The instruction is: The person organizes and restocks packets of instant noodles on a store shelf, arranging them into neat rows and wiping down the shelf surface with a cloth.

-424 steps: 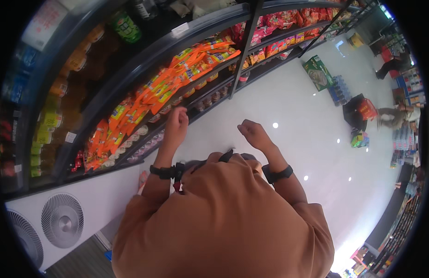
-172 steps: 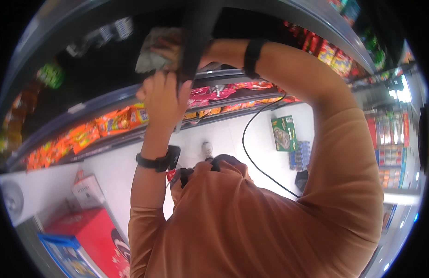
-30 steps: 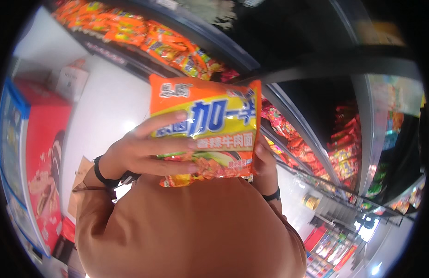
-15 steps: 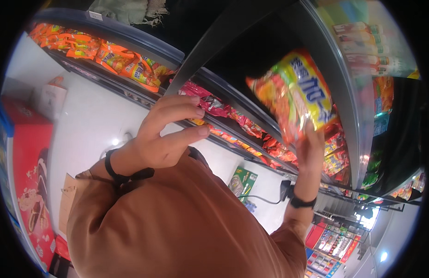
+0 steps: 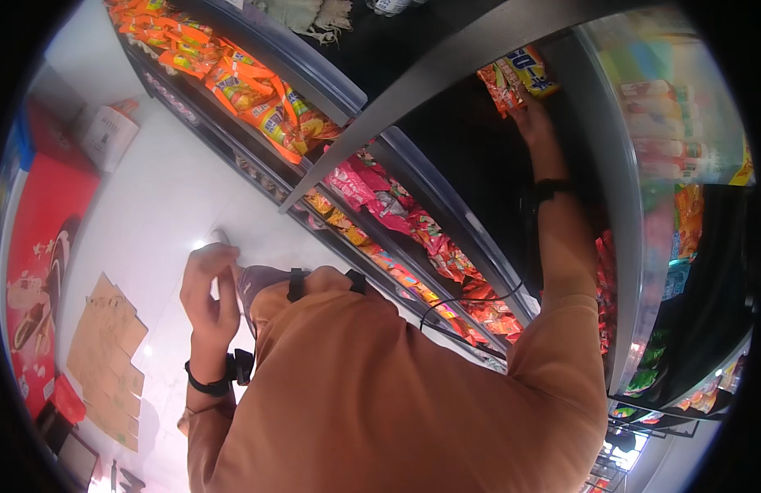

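Note:
My right hand (image 5: pixel 530 119) is stretched far into the dark shelf bay, its fingers closed on the near edge of a shiny yellow-and-red food packet (image 5: pixel 535 72). The packet lies deep in the bay, close to the grey metal divider; the shelf surface under it is too dark to make out. On the other side of my body, my left hand (image 5: pixel 208 287) hangs raised over the pale floor. Its fingers are loosely curled with the thumb apart, and nothing is in them.
A grey upright bar (image 5: pixel 413 78) crosses in front of the shelves. Orange packets (image 5: pixel 249 90) fill the left shelf, pink packets (image 5: pixel 372 187) the one beside it. Flattened cardboard (image 5: pixel 105 361) lies on the floor near a red box-shaped unit (image 5: pixel 48 238).
My right hand has carried the packet farther away into the shelf bay. My left hand has drawn back from the shelf edge toward the lower left, its fingers curling. The view has shifted.

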`<action>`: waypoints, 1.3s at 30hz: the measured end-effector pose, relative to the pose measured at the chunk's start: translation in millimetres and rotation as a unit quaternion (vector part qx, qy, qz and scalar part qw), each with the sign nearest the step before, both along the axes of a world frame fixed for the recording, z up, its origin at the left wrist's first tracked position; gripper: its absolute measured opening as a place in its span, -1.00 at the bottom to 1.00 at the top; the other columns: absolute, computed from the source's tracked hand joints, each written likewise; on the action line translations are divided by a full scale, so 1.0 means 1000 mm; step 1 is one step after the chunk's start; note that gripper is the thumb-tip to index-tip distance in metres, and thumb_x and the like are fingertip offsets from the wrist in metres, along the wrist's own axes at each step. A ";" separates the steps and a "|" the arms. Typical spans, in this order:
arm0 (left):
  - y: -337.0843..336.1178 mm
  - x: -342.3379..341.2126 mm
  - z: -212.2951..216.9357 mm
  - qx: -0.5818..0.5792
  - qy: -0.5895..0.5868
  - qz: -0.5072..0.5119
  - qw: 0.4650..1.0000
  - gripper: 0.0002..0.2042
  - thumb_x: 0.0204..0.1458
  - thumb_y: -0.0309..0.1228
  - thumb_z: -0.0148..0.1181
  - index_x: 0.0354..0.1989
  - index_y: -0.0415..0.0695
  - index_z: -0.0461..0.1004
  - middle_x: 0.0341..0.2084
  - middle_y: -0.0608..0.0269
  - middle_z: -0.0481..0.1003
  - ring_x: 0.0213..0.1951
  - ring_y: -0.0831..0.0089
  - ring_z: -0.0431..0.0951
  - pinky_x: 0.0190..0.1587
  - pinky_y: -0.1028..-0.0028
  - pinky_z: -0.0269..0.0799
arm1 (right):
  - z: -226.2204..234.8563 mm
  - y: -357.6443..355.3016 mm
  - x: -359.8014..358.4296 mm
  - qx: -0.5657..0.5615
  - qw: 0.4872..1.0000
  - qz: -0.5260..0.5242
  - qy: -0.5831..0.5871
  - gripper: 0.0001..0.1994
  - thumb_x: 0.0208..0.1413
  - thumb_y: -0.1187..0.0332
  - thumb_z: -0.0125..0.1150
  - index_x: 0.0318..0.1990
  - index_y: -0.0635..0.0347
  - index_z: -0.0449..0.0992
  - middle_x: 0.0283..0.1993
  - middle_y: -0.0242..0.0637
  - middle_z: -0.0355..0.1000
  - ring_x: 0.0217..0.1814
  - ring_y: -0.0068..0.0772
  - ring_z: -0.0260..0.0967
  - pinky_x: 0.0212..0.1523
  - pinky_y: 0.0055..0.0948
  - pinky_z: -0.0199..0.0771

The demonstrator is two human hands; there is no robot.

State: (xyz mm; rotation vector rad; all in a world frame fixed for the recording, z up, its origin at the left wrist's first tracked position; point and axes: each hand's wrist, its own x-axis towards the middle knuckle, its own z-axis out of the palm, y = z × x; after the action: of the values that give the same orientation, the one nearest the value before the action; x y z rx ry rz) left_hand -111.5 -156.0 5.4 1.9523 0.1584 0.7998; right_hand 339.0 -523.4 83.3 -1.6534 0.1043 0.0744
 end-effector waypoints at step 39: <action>0.027 0.273 -0.097 -0.034 0.076 -0.307 0.948 -0.89 -0.12 -0.50 0.12 -0.42 -0.26 0.42 -0.59 -0.02 0.46 -0.48 0.07 0.50 -0.43 0.29 0.38 | 0.018 0.172 -0.449 -0.363 0.912 -0.161 -0.104 -0.74 -0.04 0.58 0.08 -0.13 0.27 0.39 0.06 -0.14 0.26 0.07 -0.32 0.26 -0.02 -0.45 0.34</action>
State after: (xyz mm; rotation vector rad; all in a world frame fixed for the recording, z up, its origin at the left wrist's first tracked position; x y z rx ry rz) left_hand 161.6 -129.2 -91.8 1.8414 -0.3181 0.2295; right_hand -110.1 -351.5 101.5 -2.3511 0.2641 -0.4430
